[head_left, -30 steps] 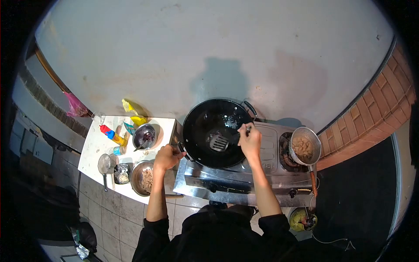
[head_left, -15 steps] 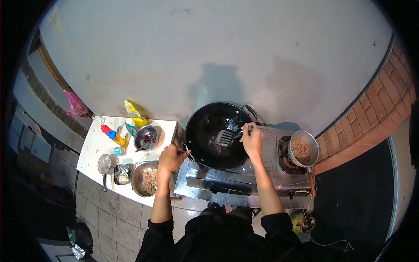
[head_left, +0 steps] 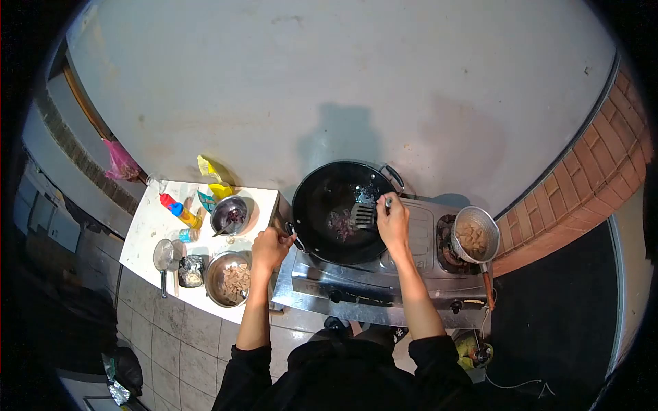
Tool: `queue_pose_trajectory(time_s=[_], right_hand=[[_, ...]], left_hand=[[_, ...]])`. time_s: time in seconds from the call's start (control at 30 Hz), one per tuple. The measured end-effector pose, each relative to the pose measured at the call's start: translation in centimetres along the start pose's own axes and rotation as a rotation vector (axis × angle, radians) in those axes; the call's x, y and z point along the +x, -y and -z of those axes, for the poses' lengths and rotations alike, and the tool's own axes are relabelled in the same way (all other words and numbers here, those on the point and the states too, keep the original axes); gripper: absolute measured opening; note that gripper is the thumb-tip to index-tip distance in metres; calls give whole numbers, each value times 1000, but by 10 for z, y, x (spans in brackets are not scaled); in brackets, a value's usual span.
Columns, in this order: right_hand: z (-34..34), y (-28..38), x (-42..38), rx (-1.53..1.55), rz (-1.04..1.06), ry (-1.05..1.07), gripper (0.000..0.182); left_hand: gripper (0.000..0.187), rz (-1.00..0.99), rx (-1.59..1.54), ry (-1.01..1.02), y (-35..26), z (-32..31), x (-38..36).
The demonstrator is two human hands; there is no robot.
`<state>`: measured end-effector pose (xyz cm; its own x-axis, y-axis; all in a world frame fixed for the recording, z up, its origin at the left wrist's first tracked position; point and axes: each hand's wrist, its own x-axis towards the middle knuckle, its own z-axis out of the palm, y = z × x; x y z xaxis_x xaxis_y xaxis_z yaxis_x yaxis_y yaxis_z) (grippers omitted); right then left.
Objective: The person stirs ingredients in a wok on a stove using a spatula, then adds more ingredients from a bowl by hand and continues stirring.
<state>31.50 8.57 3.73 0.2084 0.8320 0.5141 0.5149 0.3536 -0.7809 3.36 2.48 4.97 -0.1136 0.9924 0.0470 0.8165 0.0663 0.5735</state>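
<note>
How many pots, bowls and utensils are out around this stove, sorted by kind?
Woks: 1, the black wok
Spatulas: 1, the slotted spatula
Metal bowls: 2, bowl and bowl
Strainers: 2, big strainer and small strainer
Total: 6

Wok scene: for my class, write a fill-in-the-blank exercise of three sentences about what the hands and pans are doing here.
1. The right hand holds a slotted ____ over the wok.
2. The left hand grips the wok's near ____.
3. The strainer with the wooden handle sits on the stove, to the ____ of the wok.

Missing words: spatula; handle; right
</note>
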Motion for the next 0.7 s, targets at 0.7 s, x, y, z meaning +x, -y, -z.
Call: queue_pose_trajectory(time_s=[0.7], right_hand=[[-19, 9, 7, -2, 78, 33, 13]], left_hand=[[24, 13, 42, -42, 3, -6, 4]])
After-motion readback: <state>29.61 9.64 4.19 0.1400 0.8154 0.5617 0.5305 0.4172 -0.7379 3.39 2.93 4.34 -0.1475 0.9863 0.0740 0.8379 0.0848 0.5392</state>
